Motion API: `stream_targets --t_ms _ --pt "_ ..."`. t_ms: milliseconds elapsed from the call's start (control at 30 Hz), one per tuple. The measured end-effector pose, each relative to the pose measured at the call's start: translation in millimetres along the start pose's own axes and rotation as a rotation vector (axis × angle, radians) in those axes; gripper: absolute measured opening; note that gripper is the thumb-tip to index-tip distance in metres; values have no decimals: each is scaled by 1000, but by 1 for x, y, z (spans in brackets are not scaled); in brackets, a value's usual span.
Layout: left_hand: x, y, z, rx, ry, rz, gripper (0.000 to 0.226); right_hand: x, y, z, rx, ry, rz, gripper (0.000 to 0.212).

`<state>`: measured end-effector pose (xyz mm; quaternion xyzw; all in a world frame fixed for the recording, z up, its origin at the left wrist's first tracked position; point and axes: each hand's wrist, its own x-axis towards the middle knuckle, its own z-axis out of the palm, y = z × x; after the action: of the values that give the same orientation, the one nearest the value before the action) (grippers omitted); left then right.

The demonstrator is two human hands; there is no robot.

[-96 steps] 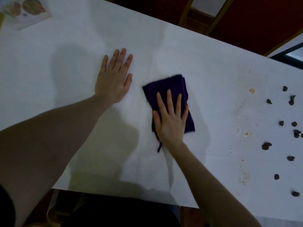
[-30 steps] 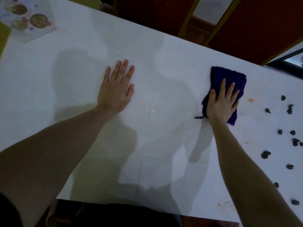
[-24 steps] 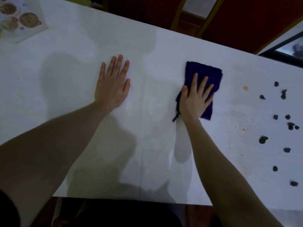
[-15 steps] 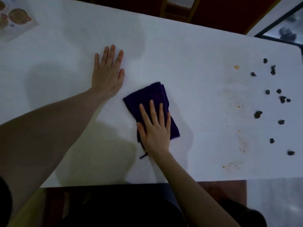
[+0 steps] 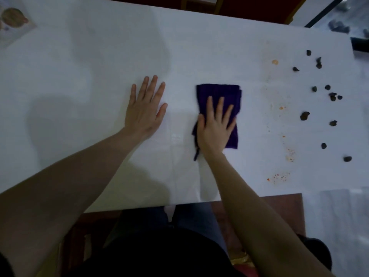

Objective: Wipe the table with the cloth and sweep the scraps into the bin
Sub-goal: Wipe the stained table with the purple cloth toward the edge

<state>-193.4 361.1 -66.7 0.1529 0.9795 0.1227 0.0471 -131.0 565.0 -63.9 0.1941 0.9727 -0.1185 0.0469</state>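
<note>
A folded dark purple cloth [image 5: 218, 93] lies flat on the white table [image 5: 99, 56] near its middle. My right hand [image 5: 214, 126] presses on the cloth's near half with fingers spread. My left hand [image 5: 146, 108] rests flat on the bare table to the left of the cloth, fingers apart, holding nothing. Several dark scraps [image 5: 304, 115] are scattered on the table's right part. Orange stains [image 5: 278, 177] and specks sit between the cloth and the scraps. No bin is in view.
A printed sheet with food pictures [image 5: 14, 19] lies at the table's far left corner. Dark red chairs [image 5: 249, 7] stand behind the far edge. The table's near edge runs just above my lap, and its right edge lies beyond the scraps.
My right hand has slid the cloth back and forth across the table; over the last half second it went from near my left hand to the right and further away. My left hand stayed flat.
</note>
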Motion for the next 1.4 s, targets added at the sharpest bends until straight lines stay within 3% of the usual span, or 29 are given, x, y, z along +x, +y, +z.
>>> stream_targets --t_ms 100,167,367,567,700,833,967,1167,1300,1400 --pt "-1 23 3 -1 -5 10 59 -57 8 4 -20 -43 -252 57" --pt "-1 41 7 -3 -17 29 59 -88 36 3 -11 -58 -308 57" --pt "9 117 30 10 -37 85 60 -124 179 -24 -68 -61 -246 58" --pt "20 185 57 40 -53 -7 65 -50 288 -60 -56 -67 -112 60" --pt "17 185 64 90 -21 -22 65 12 249 -54 -47 -18 -153 59" --pt "16 186 66 108 -14 -19 63 7 198 -39 -25 -25 -345 58" --pt "18 186 64 112 -7 -27 63 -41 236 -45 -24 -111 -560 58" --pt "20 187 63 112 28 -27 63 0 311 -70 -60 -75 -415 58" --pt "18 188 62 115 36 -24 62 67 273 -67 -47 -31 -370 58" --pt "16 188 61 118 39 -23 62 68 232 -54 -44 -2 -379 57"
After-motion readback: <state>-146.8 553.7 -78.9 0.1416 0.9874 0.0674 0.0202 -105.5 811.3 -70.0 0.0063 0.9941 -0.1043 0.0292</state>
